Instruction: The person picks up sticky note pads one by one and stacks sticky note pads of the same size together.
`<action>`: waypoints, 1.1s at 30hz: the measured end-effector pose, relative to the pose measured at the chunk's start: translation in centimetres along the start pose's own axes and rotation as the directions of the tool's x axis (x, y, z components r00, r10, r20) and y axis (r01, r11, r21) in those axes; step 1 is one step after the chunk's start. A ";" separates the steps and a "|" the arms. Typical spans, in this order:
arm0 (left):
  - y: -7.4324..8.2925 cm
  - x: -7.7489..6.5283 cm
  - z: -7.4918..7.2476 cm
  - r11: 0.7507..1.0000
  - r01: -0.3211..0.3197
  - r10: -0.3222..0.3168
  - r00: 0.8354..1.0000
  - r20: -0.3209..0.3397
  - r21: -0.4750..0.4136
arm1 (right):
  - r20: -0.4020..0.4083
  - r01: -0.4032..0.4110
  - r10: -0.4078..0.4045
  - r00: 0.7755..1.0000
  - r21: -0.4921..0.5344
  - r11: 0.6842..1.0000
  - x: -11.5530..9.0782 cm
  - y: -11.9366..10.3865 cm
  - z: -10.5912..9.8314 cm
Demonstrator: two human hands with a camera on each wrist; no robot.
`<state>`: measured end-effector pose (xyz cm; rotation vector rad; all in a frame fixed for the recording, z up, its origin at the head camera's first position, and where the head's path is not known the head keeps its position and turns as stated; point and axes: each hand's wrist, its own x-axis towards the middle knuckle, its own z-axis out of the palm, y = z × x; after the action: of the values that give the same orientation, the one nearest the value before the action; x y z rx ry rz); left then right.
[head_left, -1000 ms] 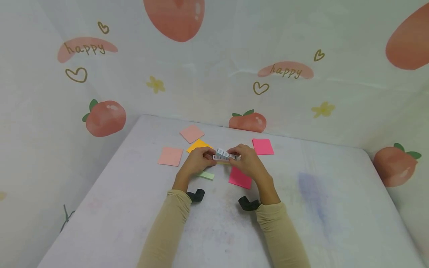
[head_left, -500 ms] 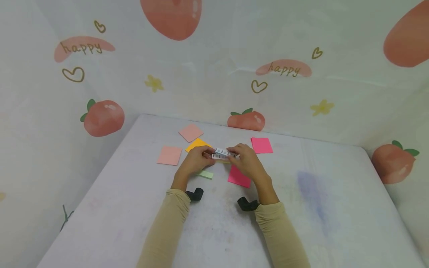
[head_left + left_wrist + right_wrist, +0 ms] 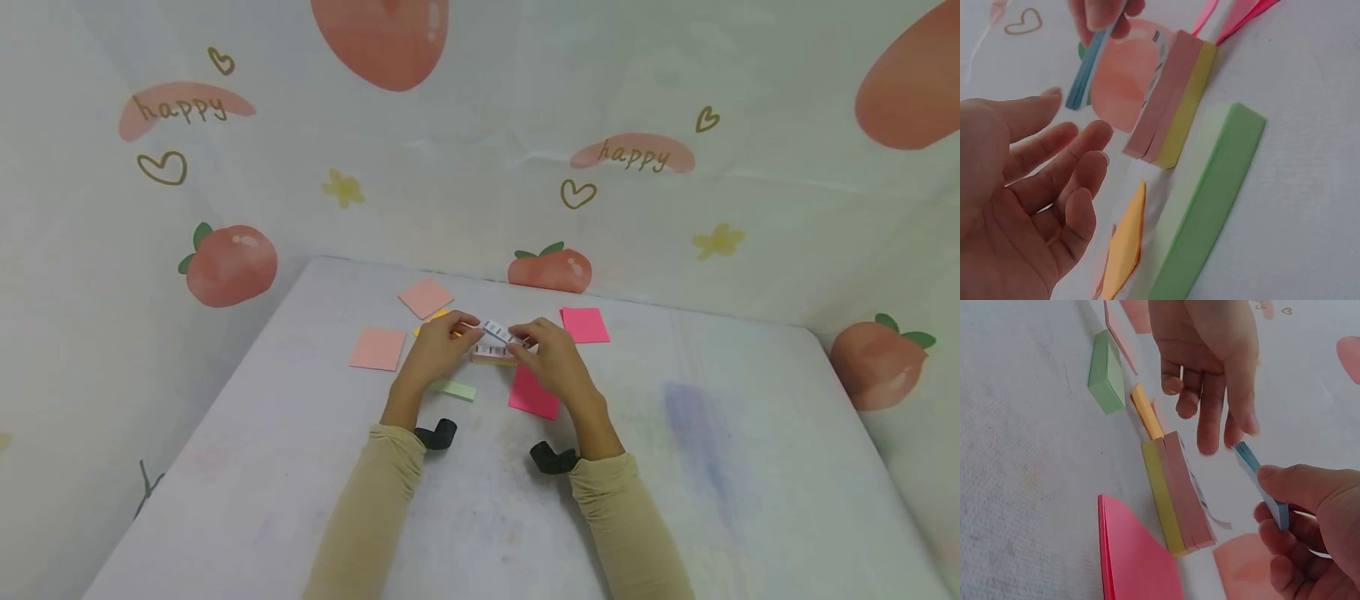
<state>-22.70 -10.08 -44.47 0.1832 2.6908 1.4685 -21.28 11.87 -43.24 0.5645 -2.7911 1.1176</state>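
Note:
My right hand pinches a thin blue sticky note pad between thumb and fingers, its white printed face turned up in the head view. Just off the pad's far end is my left hand, its fingers spread and relaxed around nothing. Below the blue pad stands a stack of narrow sticky note pads, two pink and one yellow. A printed strip of paper curls away from the pink side in the right wrist view. Close under my left hand lies a long green pad.
An orange pad lies behind the left hand. Two pale pink square pads are at the left and back. Bright pink squares lie under the right hand and behind it. A patterned cloth wall borders the table.
My left hand has let go of the stack and risen with its fingers opening. The blue pad has been lifted off the stack in my right hand, its left end tilting up.

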 end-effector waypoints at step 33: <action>1.3 -0.3 0.5 0.998 -0.056 0.056 0.998 0.004 -0.031 | 0.068 -0.150 0.135 0.988 0.298 0.943 0.2 -0.3 0.6</action>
<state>-22.29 -9.00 -43.69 0.2623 2.6788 1.5212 -21.35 11.20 -43.40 0.4196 -2.7537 1.5995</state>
